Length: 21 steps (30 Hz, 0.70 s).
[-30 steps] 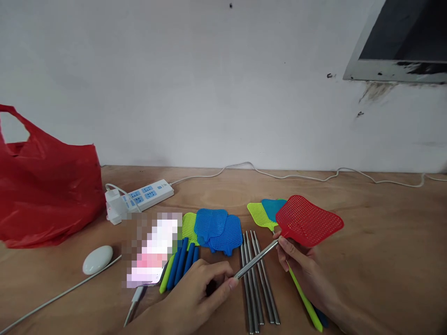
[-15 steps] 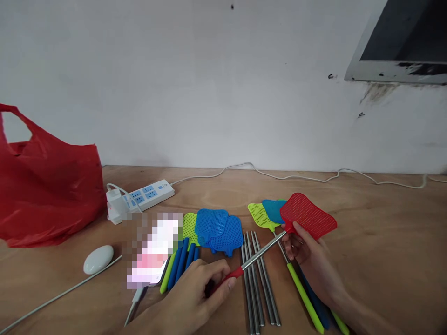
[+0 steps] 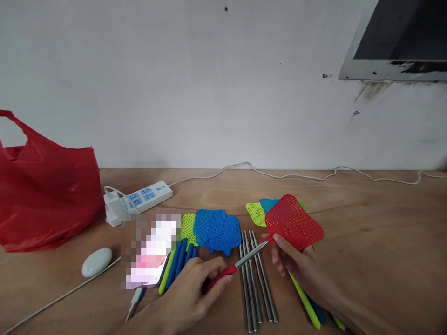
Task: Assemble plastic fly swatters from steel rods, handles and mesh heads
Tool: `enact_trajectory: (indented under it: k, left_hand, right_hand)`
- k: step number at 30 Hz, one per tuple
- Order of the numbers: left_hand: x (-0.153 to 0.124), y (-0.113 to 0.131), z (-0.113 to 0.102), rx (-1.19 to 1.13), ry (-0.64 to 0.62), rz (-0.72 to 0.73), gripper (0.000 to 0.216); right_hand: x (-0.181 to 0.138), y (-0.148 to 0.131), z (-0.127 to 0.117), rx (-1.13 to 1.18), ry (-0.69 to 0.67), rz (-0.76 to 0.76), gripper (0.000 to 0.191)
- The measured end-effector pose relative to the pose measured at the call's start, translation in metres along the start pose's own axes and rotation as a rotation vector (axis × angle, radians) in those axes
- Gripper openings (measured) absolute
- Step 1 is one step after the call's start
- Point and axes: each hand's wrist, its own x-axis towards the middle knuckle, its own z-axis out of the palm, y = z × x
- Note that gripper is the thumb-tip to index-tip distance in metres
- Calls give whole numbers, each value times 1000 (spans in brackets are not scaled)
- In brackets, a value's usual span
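Observation:
A red fly swatter (image 3: pixel 292 220) with a metal rod spans both my hands, tilted up to the right. My left hand (image 3: pixel 195 291) is closed around its red handle. The fingers of my right hand (image 3: pixel 296 260) pinch the neck where the rod meets the mesh head. Beneath the rod lie several loose metal rods (image 3: pixel 252 284). Left of them are blue and yellow-green handles (image 3: pixel 178 263), with blue mesh heads (image 3: pixel 216 230) and a yellow-green mesh head (image 3: pixel 188 227) behind. Under my right hand, other swatters with yellow-green handles (image 3: pixel 305 302) are partly hidden.
A red plastic bag (image 3: pixel 52 195) stands at the left, near a white power strip (image 3: pixel 146 196) with a plugged-in charger. A blurred lit phone (image 3: pixel 153 253) and a white oval object (image 3: pixel 97 262) lie on the wooden table (image 3: pixel 377 242). A thin cable (image 3: pixel 286 176) runs along the wall.
The red swatter's head has moved left and slightly down with my right hand, and less of the rod shows between my hands. My left hand keeps its grip on the handle.

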Motion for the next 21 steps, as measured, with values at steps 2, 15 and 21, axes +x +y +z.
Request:
enact_trajectory:
  k: [2, 15, 21]
  left_hand:
    - [1, 1, 0, 2, 18, 11, 37]
    - [-3, -1, 0, 82, -11, 47, 36]
    - [-1, 3, 5, 47, 20, 25, 39]
  right_hand:
    - [1, 0, 0, 6, -6, -9, 38]
    - [2, 0, -4, -22, -80, 64, 43]
    - [6, 0, 2, 19, -67, -11, 37]
